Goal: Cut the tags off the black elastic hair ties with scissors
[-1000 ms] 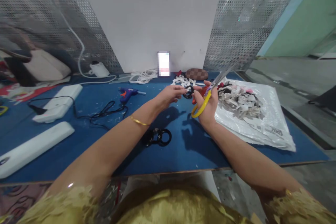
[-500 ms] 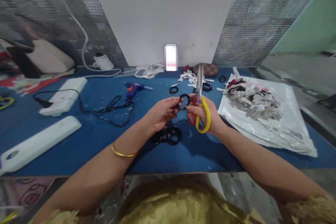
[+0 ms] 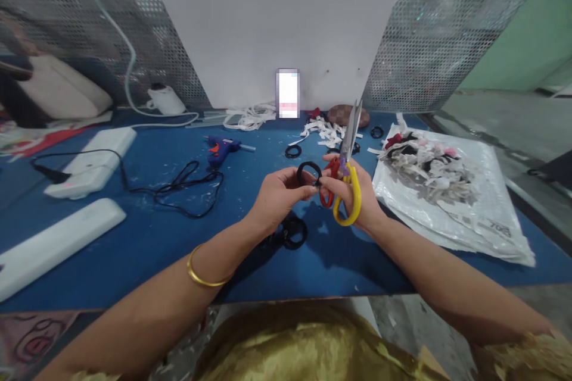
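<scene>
Above the blue table, my left hand (image 3: 279,193) pinches a black ring (image 3: 300,174) that looks like a hair tie. My right hand (image 3: 360,190) is closed on a pair of scissors (image 3: 349,202) with red and yellow handles, blades pointing up and away. Its thumb and fingertip also touch the ring's right side. Below my hands more black rings (image 3: 295,233) lie on the table, partly hidden by my left hand. Another black ring (image 3: 293,151) lies just beyond my hands, and a further one (image 3: 376,131) sits near the pouch.
A white plastic bag (image 3: 500,190) with fabric scraps (image 3: 433,166) on it lies at right. Left are a blue glue gun (image 3: 222,150), its black cable, a power strip (image 3: 96,161) and a long white device (image 3: 62,244). At the back stand a phone (image 3: 288,94) and a checked pouch (image 3: 348,115).
Both hands came down and nearer with the ring and scissors. The scissors swung from pointing right to upright. The left fingers have since shifted around the ring.
</scene>
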Demonstrator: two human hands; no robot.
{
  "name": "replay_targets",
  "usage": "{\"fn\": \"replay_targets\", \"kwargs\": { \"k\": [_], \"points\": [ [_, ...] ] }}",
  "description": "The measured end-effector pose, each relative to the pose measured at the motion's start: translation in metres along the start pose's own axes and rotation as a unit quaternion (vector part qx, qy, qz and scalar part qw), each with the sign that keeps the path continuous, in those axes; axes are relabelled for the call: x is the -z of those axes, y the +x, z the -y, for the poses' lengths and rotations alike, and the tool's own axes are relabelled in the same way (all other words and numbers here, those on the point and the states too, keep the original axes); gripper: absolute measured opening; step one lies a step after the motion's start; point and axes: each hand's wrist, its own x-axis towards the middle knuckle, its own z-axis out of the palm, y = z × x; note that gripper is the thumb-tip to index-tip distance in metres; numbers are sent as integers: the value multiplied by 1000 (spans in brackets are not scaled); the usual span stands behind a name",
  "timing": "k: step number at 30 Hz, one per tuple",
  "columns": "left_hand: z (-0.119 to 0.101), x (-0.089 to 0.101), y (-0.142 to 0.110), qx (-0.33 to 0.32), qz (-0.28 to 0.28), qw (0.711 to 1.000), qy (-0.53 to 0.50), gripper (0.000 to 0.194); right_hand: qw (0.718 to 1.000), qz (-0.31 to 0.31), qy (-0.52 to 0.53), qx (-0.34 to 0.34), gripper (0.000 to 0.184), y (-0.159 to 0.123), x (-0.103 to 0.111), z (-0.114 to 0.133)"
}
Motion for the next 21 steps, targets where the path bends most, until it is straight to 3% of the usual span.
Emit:
{"fn": "replay_targets", "kwargs": {
  "k": [7, 14, 19, 21],
  "points": [
    [0, -1, 0, -43, -6, 999, 28, 20, 998, 6, -59, 34, 46, -1, 2, -1],
    [-4, 1, -1, -74, -19, 997, 23, 27, 999, -2, -47, -4, 46, 0, 3, 2],
    [1, 2, 2, -44, -38, 998, -9, 18, 999, 18, -30, -21, 42, -1, 1, 3],
    [2, 3, 2, -59, -45, 997, 0, 20, 999, 17, -32, -30, 41, -1, 1, 4]
  ]
}}
